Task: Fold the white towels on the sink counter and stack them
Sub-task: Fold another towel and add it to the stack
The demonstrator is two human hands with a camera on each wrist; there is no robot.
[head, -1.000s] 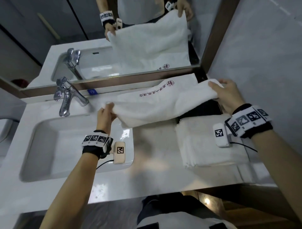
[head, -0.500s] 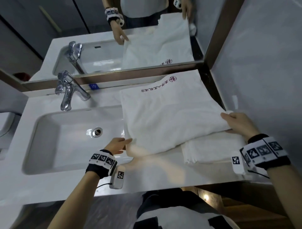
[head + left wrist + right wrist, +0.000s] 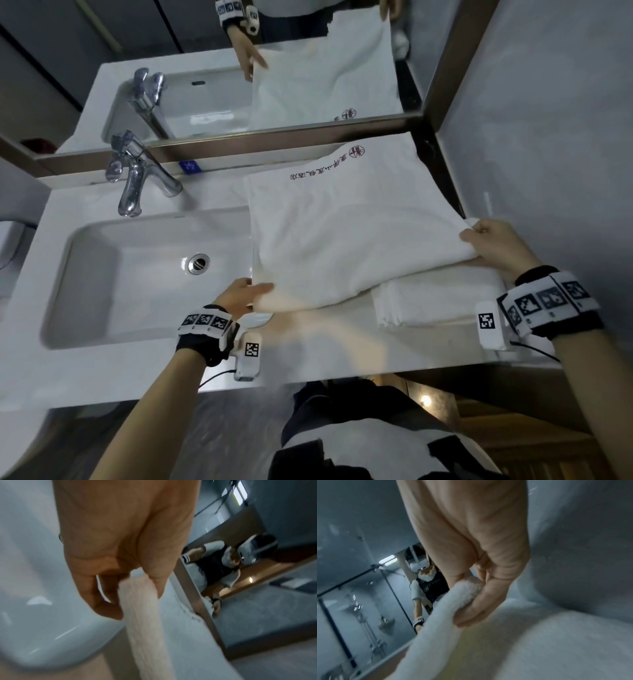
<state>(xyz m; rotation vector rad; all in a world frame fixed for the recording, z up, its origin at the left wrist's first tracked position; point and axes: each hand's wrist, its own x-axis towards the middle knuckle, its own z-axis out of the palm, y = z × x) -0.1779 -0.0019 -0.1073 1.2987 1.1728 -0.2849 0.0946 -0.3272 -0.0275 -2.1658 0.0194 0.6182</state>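
A white towel [image 3: 346,226] with dark red lettering lies spread on the counter right of the basin, its near edge overlapping a folded white towel [image 3: 442,294]. My left hand [image 3: 248,294] pinches the towel's near left corner [image 3: 137,601] at the basin's rim. My right hand [image 3: 486,241] grips the near right corner [image 3: 467,592] beside the wall. Both held corners sit just above the counter.
A chrome tap [image 3: 135,178] stands behind the white basin [image 3: 113,274], which has a drain [image 3: 198,263]. A mirror [image 3: 239,68] runs along the back and a grey wall [image 3: 548,137] closes the right side. The counter's front edge [image 3: 308,373] lies near my body.
Both hands pulled the towel's held edge from the back of the counter toward me and lowered it, so the towel now lies spread flat over the folded one.
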